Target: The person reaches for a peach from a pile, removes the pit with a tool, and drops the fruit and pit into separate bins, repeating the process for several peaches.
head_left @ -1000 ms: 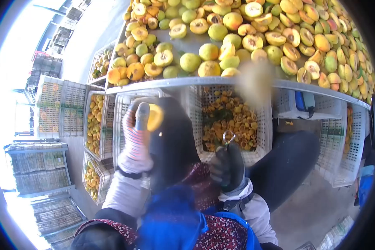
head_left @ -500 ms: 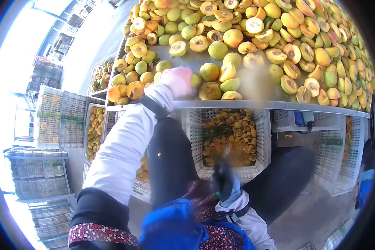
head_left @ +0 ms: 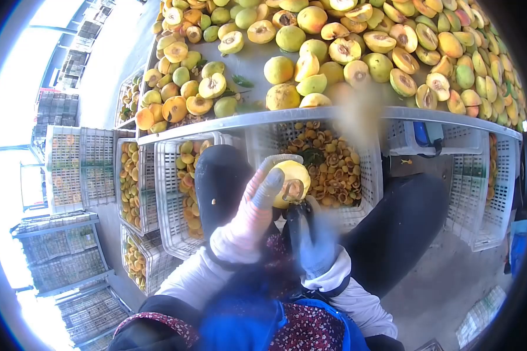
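Note:
My left hand (head_left: 262, 196), in a pinkish glove with grey fingertips, is closed round a yellow halved fruit (head_left: 293, 182) above my lap. The cut face shows a brown centre. My right hand (head_left: 320, 243), in a blue-grey glove and blurred, grips a dark-handled tool (head_left: 299, 224). The tool's metal loop tip touches the brown centre of the fruit. Beyond the hands, many whole and halved fruits lie on a metal table (head_left: 249, 69). Below its edge stands a white crate (head_left: 372, 175) holding small brownish-orange pieces (head_left: 332, 167).
White crates of fruit (head_left: 168, 196) stand left of my knees, with stacked crates (head_left: 64, 169) farther left. More crates (head_left: 465, 202) stand at the right, near a blue object (head_left: 421, 134) under the table's raised metal edge (head_left: 216, 124). A blurred spot hides part of the edge.
My left hand has come back from the table to above my lap, now with a halved fruit in it. My right hand has raised the tool to the fruit. The view has shifted slightly.

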The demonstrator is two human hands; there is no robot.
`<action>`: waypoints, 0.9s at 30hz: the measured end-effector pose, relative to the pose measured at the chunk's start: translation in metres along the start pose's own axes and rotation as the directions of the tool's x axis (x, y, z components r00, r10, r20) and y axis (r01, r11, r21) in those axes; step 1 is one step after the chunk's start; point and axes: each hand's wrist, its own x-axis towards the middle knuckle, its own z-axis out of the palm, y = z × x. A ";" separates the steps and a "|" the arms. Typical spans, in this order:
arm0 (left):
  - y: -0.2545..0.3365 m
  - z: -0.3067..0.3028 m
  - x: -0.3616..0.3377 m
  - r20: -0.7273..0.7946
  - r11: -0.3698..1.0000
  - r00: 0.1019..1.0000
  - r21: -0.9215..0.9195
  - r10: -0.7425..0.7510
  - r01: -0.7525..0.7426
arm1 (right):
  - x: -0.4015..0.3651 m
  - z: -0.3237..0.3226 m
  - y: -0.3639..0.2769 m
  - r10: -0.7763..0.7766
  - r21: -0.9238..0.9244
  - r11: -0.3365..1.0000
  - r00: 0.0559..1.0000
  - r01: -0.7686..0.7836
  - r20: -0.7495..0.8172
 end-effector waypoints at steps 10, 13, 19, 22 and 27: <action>-0.020 0.023 -0.017 -0.145 0.953 0.949 0.167 0.279 -0.254 | -0.016 -0.007 -0.012 0.018 0.089 0.996 0.998 -0.012 -0.066; -0.024 0.027 -0.018 -0.105 0.945 0.949 0.172 0.297 -0.277 | -0.016 -0.012 -0.008 0.102 0.192 0.976 0.995 -0.101 0.007; -0.033 0.028 -0.014 -0.072 0.973 0.976 0.118 0.208 -0.198 | -0.029 -0.018 0.015 0.057 0.189 0.980 0.997 -0.067 0.061; -0.021 0.024 -0.010 0.048 0.966 0.996 0.243 0.076 -0.086 | -0.038 -0.016 0.027 0.044 0.230 0.972 0.997 -0.056 0.060; 0.009 0.008 0.007 0.207 0.880 0.957 0.468 -0.202 0.084 | -0.031 -0.025 0.026 -0.144 -0.044 0.987 0.977 0.153 0.160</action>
